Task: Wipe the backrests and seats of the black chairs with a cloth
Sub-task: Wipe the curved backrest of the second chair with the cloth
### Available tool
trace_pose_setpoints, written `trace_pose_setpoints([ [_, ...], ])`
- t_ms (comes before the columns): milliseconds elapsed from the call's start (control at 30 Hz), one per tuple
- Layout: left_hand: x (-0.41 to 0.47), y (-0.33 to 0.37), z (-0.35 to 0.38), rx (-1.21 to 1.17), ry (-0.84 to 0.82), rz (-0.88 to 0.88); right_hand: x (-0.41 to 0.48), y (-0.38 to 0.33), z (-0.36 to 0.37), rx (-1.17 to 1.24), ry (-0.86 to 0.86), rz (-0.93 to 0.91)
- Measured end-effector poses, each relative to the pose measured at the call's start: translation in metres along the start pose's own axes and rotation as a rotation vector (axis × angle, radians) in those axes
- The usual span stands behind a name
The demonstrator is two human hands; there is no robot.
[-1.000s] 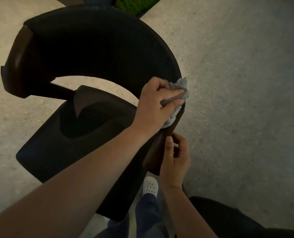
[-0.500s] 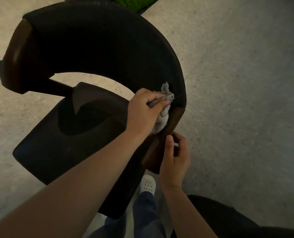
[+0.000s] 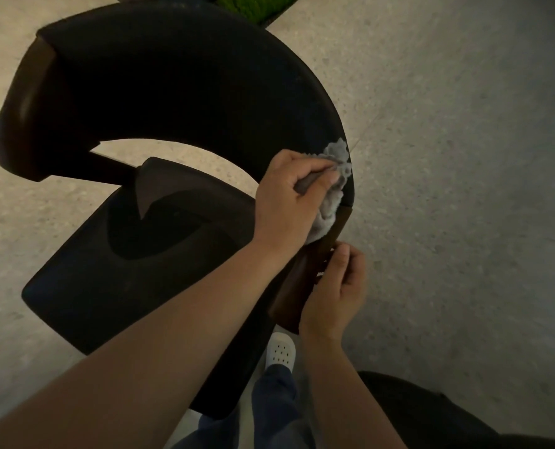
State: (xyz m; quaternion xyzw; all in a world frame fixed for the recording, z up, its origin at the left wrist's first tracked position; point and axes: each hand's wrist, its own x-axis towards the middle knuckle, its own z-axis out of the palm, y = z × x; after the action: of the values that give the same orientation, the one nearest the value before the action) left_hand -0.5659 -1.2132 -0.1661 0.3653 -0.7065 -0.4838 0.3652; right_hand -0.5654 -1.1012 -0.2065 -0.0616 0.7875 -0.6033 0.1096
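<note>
Left hand (image 3: 287, 202): fingers curled round a bunched grey cloth (image 3: 336, 176), pressing it onto the top of the black backrest (image 3: 188, 79) at its right-hand end.
Right hand (image 3: 336, 286): thumb and curled fingers gripping the brown wooden end piece (image 3: 297, 286) just below the cloth, apparently to steady the chair.
Change, cloth: half a second ago drawn in toward the inner face of the backrest. Now back out at the outer rim, about where it lay a second ago.
Change, right hand: none worth noting, same hold on the wood.
Meaning for task: reads as a short back-and-forth rub over one spot at the backrest end. Cannot tell whether the long arc to the left and the black seat (image 3: 114, 270) are already wiped.
Edges: cloth overhanging the outer rim, with the seam between black padding and wood directly under its lower fold.
Open room: whole arc of the backrest free for a sweep leftward, with bare speckled floor (image 3: 464, 189) to the right.
Limits: white perforated shoe (image 3: 281, 351) close to the seat corner. Unidentifiable dark shape (image 3: 431, 416) at lower right. Green planting (image 3: 253, 6) beyond the backrest.
</note>
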Motion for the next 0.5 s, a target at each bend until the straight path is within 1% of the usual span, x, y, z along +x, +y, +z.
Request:
trace_pose_setpoints([
  [67, 0.004, 0.0, -0.002, -0.001, -0.003, 0.031, -0.002, 0.005, 0.006, -0.034, 0.022, -0.01],
  [167, 0.003, 0.001, -0.006, 0.005, -0.043, 0.132, -0.002, 0.011, 0.006, -0.041, 0.036, -0.021],
  [267, 0.003, 0.0, -0.007, 0.102, -0.141, 0.208, -0.001, 0.013, 0.006, -0.063, 0.041, -0.013],
  [333, 0.007, 0.001, -0.004, 0.18, -0.167, 0.228, -0.002, 0.013, 0.007, -0.073, 0.042, 0.004],
  [400, 0.009, 0.001, -0.002, 0.216, -0.156, 0.207, -0.002, 0.012, 0.007, -0.077, 0.042, 0.018],
  [433, 0.007, -0.003, -0.003, 0.224, -0.12, 0.166, -0.002, 0.012, 0.006, -0.08, 0.038, 0.024],
  [500, 0.0, -0.015, -0.017, 0.277, -0.016, 0.004, -0.003, 0.013, 0.006, -0.088, 0.023, 0.028],
])
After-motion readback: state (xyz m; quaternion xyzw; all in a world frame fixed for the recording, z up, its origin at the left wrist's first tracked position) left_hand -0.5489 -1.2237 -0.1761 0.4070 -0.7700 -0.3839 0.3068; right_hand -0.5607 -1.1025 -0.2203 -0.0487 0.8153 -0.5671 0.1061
